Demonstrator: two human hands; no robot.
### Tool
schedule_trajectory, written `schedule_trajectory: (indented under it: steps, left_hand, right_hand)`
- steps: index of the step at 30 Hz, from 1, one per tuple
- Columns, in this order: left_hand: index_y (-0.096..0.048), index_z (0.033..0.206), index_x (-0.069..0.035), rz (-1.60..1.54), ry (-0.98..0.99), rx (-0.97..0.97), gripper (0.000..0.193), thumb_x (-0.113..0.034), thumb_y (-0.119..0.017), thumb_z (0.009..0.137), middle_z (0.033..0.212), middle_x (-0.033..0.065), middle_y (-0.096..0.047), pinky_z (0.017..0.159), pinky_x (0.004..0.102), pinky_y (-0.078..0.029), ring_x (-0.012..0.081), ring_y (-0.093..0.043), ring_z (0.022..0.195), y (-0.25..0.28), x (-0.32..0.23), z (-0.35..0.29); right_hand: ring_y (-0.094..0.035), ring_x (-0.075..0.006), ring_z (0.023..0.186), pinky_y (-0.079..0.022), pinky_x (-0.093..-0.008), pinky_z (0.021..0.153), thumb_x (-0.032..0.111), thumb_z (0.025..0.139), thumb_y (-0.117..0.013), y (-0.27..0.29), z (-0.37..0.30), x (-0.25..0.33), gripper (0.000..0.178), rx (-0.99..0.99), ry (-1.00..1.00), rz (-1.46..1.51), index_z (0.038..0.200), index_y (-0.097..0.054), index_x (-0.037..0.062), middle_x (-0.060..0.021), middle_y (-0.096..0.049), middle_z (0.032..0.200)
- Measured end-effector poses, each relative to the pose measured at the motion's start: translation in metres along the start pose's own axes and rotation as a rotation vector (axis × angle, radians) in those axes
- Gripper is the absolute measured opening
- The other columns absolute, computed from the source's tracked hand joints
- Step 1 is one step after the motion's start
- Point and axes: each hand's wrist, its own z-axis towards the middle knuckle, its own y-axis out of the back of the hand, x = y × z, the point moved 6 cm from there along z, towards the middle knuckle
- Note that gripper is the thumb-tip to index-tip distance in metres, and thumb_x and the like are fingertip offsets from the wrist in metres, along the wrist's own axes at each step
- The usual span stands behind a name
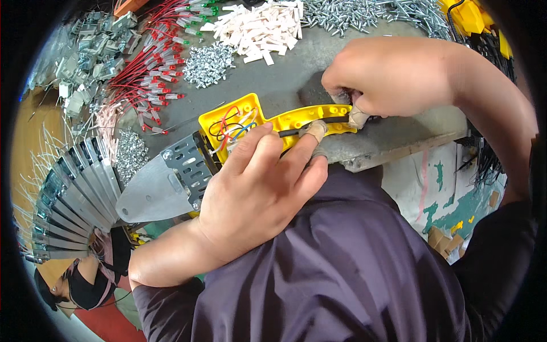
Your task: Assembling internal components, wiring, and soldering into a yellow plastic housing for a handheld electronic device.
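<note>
A yellow plastic half-shell housing [336, 111] with a curved handle lies open on the bench, red, blue, white and black wires [233, 124] inside its wide end. A black cable [289, 132] runs along the handle. A flat, rounded silver metal plate [154, 191] with a slotted bracket extends from the housing's left end. My left hand [259, 182] is over the housing, fingers curled onto its near edge and a covered fingertip pressing the cable. At the handle's right end, my right hand [393, 80] is closed in a pinch on the cable; its fingertips partly hide the grip.
Piles of small screws [208, 64], white strips [262, 28], long screws [347, 14] and red-wired indicator lights [162, 74] cover the bench's far side. Fanned metal plates [80, 194] stand left. Yellow shells [467, 17] lie far right. The bench edge [410, 149] is close to me. Another person [85, 279] is lower left.
</note>
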Motion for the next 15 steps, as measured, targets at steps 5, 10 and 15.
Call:
schedule_trajectory:
  steps: [5,10,15]
  left_hand:
    - [-0.06,0.107,-0.017,-0.018,-0.008,-0.018,0.03,-0.019,-0.053,0.079,0.126,0.0014,-0.058,0.086,0.0411,-0.049,0.0331,-0.047,0.104,0.0,0.0,0.003]
    - [-0.061,0.108,-0.017,-0.001,0.025,-0.022,0.03,-0.02,-0.054,0.079,0.129,0.0013,-0.057,0.093,0.039,-0.045,0.0309,-0.051,0.101,0.0,-0.001,0.002]
    - [-0.061,0.105,-0.015,-0.039,0.035,-0.036,0.026,-0.022,-0.055,0.081,0.122,0.002,-0.059,0.096,0.0383,-0.043,0.0274,-0.053,0.102,-0.001,0.001,0.0]
  right_hand:
    - [-0.061,-0.0391,0.075,-0.047,-0.0455,0.067,0.004,0.07,-0.06,-0.002,0.004,0.001,0.013,0.037,-0.019,-0.141,0.082,-0.059,-0.0019,-0.0203,-0.062,0.08]
    - [-0.061,-0.0389,0.08,-0.046,-0.0463,0.067,0.005,0.068,-0.062,0.003,0.01,0.002,0.013,0.008,0.09,-0.092,0.08,-0.06,-0.0003,-0.0191,-0.061,0.077]
    - [-0.062,-0.0349,0.085,-0.047,-0.043,0.075,0.016,0.072,-0.073,0.008,-0.001,0.01,0.028,-0.133,0.072,-0.205,0.091,-0.061,-0.0005,-0.0178,-0.063,0.084]
